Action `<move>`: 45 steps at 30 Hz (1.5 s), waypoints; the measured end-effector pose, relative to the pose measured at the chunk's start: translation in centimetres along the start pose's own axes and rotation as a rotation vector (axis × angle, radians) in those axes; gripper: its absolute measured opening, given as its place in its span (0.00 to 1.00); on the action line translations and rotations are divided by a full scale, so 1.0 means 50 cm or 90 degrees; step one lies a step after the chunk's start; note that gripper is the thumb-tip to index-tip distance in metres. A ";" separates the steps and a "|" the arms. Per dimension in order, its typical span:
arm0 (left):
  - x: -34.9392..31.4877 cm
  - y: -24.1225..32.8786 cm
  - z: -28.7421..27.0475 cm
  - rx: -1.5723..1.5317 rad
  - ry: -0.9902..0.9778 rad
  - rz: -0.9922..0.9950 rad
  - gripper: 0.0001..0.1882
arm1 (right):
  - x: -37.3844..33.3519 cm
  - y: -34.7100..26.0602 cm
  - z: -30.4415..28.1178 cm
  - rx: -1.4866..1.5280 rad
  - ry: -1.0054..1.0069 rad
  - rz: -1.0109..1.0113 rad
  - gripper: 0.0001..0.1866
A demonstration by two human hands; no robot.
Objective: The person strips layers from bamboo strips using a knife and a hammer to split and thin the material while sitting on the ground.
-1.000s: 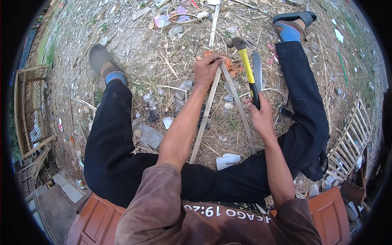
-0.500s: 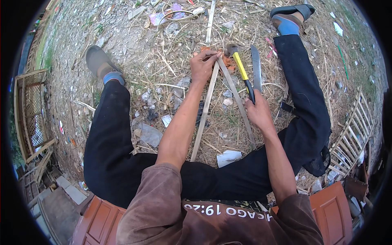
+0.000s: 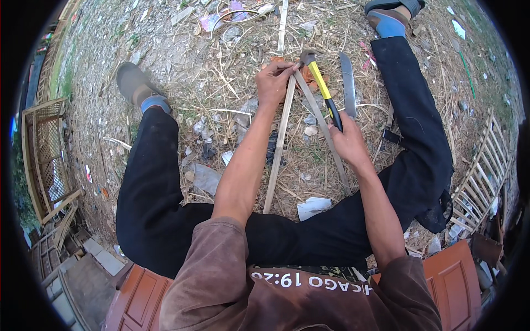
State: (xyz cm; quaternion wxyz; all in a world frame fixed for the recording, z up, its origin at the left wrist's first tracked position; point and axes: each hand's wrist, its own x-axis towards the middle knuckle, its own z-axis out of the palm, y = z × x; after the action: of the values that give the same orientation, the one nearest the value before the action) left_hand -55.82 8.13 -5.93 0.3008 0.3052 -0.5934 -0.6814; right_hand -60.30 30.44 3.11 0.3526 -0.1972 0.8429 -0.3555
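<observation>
Two thin wooden strips, a left one (image 3: 280,143) and a right one (image 3: 323,132), meet at their far ends in a narrow upside-down V. My left hand (image 3: 274,84) is closed in a pinch right at that joint; anything tiny between its fingertips is too small to make out. A claw hammer (image 3: 319,80) with a yellow and black handle is gripped low by my right hand (image 3: 349,138). Its metal head hangs just right of my left fingertips, close to the joint. Beneath the joint lie orange-brown fragments (image 3: 309,77), partly covered.
A long metal blade (image 3: 348,85) lies right of the hammer, its lower end near my right hand. Another strip (image 3: 283,25) lies beyond the joint. My outstretched legs flank the littered, straw-covered ground. Slatted wooden panels (image 3: 486,171) and a lattice frame (image 3: 49,160) stand at the sides.
The hammer head has moved slightly left and away from me, nearer the joint, as my right hand shifted. My left hand keeps its pinch at the strips' tip. The view has shifted a little.
</observation>
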 end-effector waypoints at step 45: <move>0.003 0.021 -0.011 0.346 -0.018 0.182 0.22 | -0.064 -0.020 -0.008 -0.125 0.098 -0.167 0.10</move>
State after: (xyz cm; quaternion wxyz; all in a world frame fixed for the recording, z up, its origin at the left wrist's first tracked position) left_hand -55.46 7.55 -4.98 0.2927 0.2784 -0.7949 -0.4528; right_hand -58.39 31.81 5.52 0.2168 -0.3112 0.8650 -0.3286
